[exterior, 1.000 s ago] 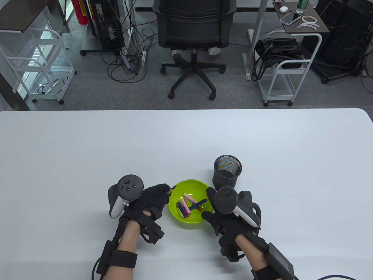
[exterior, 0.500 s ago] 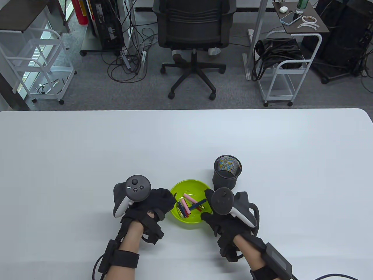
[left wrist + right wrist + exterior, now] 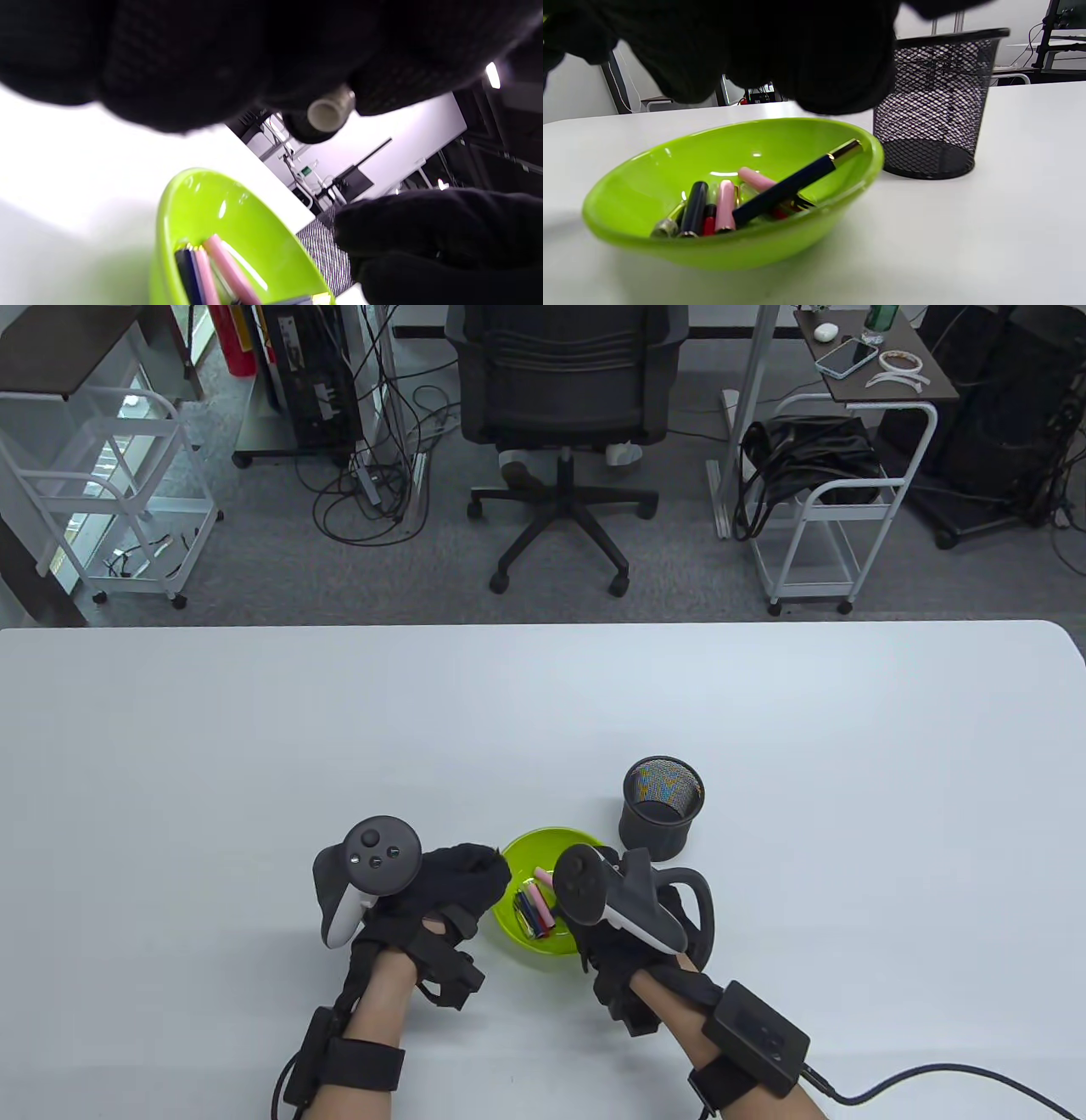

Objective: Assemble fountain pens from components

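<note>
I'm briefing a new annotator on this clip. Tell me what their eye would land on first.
The lime-green bowl near the table's front edge, with pink, navy and red pen parts piled inside, stands out first. Two black-gloved hands flank it: the left hand at its left rim pinches a small pale-tipped part, the right hand hangs over its right side. A black mesh cup stands just behind the bowl.

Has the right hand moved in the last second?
Yes. In the table view the right hand has shifted left, from beside the green bowl to over its right half, away from the mesh pen cup.
</note>
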`<action>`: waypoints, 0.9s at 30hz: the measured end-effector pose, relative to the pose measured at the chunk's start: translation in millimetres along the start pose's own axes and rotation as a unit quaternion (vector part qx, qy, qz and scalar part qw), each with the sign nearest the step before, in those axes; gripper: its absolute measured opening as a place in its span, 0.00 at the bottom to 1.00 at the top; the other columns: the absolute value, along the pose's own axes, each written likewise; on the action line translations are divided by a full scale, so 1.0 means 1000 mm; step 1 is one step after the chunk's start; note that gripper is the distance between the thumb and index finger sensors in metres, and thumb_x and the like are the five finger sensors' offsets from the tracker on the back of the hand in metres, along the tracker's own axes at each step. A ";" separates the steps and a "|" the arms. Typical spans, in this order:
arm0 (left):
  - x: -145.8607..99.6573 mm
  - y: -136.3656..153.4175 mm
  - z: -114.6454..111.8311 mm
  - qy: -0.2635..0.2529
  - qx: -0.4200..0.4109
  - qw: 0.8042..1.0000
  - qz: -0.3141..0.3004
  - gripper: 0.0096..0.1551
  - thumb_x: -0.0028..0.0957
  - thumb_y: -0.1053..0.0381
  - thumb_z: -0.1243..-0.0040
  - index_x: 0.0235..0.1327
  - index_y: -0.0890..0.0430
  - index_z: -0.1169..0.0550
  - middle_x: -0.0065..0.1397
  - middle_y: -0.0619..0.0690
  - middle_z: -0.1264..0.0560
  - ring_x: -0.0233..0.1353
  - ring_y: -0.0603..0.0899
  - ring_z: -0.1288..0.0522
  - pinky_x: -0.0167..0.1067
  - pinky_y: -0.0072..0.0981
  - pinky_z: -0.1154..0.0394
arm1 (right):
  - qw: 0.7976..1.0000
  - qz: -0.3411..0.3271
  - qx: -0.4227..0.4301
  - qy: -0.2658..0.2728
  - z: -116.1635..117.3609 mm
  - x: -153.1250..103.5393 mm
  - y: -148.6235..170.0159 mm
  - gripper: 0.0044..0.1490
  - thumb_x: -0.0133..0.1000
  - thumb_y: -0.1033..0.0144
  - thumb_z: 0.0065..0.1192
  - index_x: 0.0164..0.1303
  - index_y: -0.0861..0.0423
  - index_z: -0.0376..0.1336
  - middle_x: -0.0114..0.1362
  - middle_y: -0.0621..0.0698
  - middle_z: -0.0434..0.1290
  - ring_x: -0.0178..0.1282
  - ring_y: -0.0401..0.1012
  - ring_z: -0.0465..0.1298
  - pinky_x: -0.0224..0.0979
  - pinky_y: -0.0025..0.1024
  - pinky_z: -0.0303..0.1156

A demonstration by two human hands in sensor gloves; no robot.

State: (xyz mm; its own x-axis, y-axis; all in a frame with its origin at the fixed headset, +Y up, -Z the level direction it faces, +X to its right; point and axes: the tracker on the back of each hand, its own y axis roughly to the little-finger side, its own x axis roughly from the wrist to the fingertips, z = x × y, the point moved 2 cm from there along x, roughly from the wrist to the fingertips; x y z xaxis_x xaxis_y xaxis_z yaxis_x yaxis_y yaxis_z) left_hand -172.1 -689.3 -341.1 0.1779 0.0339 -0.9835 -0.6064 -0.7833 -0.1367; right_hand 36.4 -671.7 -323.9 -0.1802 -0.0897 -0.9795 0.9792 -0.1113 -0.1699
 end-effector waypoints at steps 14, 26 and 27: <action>-0.002 0.005 0.007 -0.019 -0.017 1.000 0.012 0.22 0.54 0.45 0.34 0.51 0.58 0.16 0.37 0.50 0.15 0.39 0.57 0.15 0.42 0.57 0.20 | 0.985 0.062 -0.054 -0.150 0.042 0.050 -0.023 0.27 0.52 0.54 0.69 0.59 0.51 0.73 0.36 0.45 0.83 0.20 0.40 0.81 0.17 0.32 0.74; -0.004 0.002 0.008 -0.017 -0.051 0.999 0.004 0.22 0.54 0.46 0.35 0.52 0.58 0.16 0.38 0.51 0.15 0.39 0.57 0.15 0.42 0.57 0.20 | 0.981 0.105 -0.079 -0.143 0.043 0.058 -0.022 0.27 0.51 0.54 0.71 0.58 0.53 0.73 0.35 0.46 0.83 0.20 0.40 0.81 0.17 0.33 0.75; -0.004 0.002 0.008 -0.018 -0.053 0.998 0.004 0.22 0.54 0.46 0.35 0.52 0.58 0.16 0.38 0.51 0.15 0.39 0.57 0.15 0.42 0.57 0.20 | 0.981 0.108 -0.080 -0.143 0.042 0.057 -0.021 0.27 0.51 0.54 0.71 0.57 0.52 0.73 0.35 0.46 0.84 0.20 0.40 0.81 0.17 0.33 0.75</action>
State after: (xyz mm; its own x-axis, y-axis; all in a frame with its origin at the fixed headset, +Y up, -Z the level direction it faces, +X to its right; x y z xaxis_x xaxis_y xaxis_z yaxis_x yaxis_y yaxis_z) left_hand -180.4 -686.2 -338.6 0.1452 0.0485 -0.9882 -0.5215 -0.8450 -0.1181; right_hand 1.3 -715.8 -371.2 0.0368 -0.3700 -0.9283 0.9954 0.0955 0.0013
